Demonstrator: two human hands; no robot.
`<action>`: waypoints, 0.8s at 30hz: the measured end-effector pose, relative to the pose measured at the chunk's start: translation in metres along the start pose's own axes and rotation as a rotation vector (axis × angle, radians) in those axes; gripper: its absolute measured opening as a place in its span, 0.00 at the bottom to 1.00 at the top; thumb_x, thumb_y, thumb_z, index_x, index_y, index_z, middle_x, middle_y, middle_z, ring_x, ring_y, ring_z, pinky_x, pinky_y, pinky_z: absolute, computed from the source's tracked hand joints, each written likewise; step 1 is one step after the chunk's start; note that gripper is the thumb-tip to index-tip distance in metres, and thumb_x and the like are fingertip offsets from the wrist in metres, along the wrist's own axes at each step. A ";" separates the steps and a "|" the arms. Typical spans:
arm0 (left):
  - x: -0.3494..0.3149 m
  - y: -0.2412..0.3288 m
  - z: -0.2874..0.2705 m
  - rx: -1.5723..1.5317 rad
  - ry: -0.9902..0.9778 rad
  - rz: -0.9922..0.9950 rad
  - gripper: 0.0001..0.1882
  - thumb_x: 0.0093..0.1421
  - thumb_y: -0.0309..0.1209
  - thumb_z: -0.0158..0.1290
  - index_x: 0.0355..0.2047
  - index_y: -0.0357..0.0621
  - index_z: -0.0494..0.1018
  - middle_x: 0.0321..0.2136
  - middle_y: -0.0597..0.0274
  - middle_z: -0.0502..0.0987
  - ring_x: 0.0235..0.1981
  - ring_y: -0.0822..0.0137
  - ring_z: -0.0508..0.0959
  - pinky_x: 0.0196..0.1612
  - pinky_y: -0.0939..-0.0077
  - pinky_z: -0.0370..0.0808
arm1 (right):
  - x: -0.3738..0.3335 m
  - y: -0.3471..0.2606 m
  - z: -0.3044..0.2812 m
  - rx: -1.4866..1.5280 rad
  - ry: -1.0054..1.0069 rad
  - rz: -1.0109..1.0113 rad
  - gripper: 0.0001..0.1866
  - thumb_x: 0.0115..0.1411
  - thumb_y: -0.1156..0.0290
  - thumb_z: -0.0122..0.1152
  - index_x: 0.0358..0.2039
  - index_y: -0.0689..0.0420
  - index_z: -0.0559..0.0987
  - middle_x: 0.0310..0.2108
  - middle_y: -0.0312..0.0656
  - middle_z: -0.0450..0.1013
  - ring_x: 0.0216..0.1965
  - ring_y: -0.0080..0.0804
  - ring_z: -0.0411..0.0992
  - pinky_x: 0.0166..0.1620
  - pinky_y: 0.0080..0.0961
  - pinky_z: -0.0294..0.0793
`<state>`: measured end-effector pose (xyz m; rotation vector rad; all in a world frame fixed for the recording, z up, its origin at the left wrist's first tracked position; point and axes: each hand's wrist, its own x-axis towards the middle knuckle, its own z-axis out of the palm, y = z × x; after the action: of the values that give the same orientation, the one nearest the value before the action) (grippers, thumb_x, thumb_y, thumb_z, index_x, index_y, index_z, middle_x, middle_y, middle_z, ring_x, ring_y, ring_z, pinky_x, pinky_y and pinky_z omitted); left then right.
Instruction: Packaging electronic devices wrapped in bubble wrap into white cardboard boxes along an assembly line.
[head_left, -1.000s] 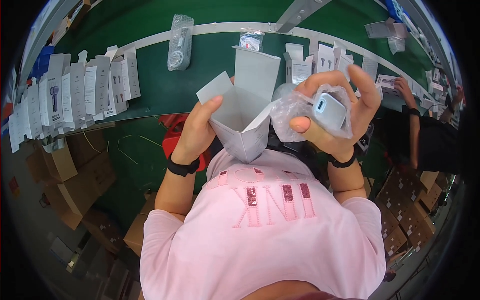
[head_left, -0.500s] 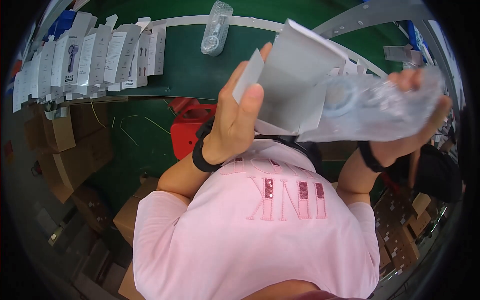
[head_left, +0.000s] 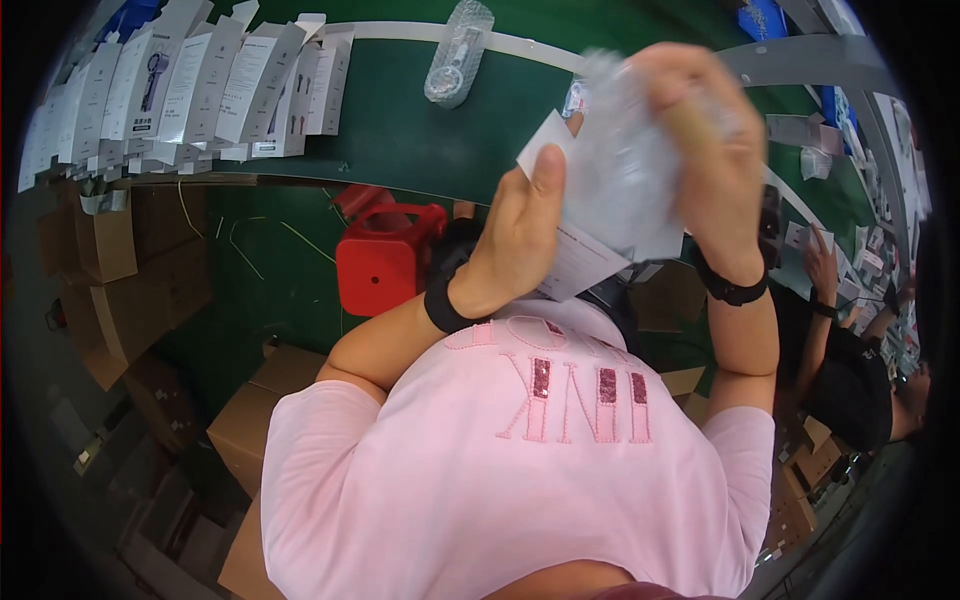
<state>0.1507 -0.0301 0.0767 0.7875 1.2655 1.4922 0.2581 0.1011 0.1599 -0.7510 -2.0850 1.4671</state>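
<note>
My left hand is closed around a white carton, thumb up along its near side and an open flap standing by it. At the carton's mouth is a bubble-wrapped handheld fan, partly inside as far as I can see. My right hand, smeared by motion, curls over the wrap from the right. The fan itself is hidden by the cloudy plastic. Another bubble-wrapped fan lies on the green bench, beyond my left hand.
Several white cartons stand in a row at the bench's left end. Below are a red plastic stool and brown cardboard boxes. At right, a co-worker's arm reaches over white packages. A grey metal frame crosses the upper right.
My right hand has swung left with the bubble-wrapped fan, bringing it up against the carton's mouth. The carton has tilted in my left hand. The whole view has shifted slightly.
</note>
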 end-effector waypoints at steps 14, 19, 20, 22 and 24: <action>-0.019 -0.038 -0.096 0.029 0.387 -0.289 0.33 0.71 0.50 0.29 0.60 0.33 0.61 0.48 0.53 0.74 0.48 0.67 0.73 0.53 0.74 0.67 | 0.052 0.236 -0.026 -0.528 0.258 0.453 0.30 0.53 0.55 0.67 0.50 0.64 0.74 0.44 0.56 0.75 0.42 0.41 0.76 0.46 0.31 0.74; -0.004 -0.036 -0.112 -0.041 0.426 -0.258 0.32 0.71 0.50 0.30 0.59 0.33 0.62 0.48 0.55 0.74 0.48 0.69 0.73 0.51 0.76 0.68 | 0.045 0.359 0.031 -0.703 0.293 0.539 0.31 0.45 0.57 0.68 0.47 0.61 0.73 0.39 0.58 0.76 0.42 0.53 0.75 0.48 0.39 0.73; 0.001 -0.035 -0.109 0.007 0.365 -0.260 0.33 0.71 0.51 0.29 0.59 0.34 0.62 0.48 0.55 0.74 0.48 0.69 0.74 0.52 0.75 0.68 | 0.045 0.363 0.027 -0.717 0.294 0.502 0.30 0.45 0.57 0.69 0.46 0.61 0.74 0.39 0.56 0.76 0.42 0.51 0.75 0.46 0.37 0.74; 0.013 -0.032 -0.101 0.058 0.301 -0.260 0.33 0.71 0.52 0.28 0.60 0.35 0.61 0.48 0.55 0.74 0.48 0.68 0.75 0.53 0.74 0.69 | 0.042 0.353 0.000 -0.658 0.341 0.490 0.22 0.47 0.59 0.69 0.40 0.59 0.79 0.32 0.48 0.78 0.32 0.35 0.78 0.33 0.28 0.76; 0.015 -0.028 -0.097 -0.100 0.222 -0.193 0.34 0.70 0.53 0.28 0.58 0.35 0.63 0.47 0.56 0.75 0.47 0.68 0.76 0.51 0.74 0.70 | 0.061 0.264 -0.022 -0.208 0.257 0.542 0.17 0.52 0.61 0.67 0.40 0.56 0.79 0.26 0.40 0.77 0.27 0.23 0.76 0.27 0.20 0.74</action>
<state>0.0648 -0.0475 0.0245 0.4292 1.3766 1.5019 0.2701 0.2301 -0.0793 -1.5939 -1.9367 1.3202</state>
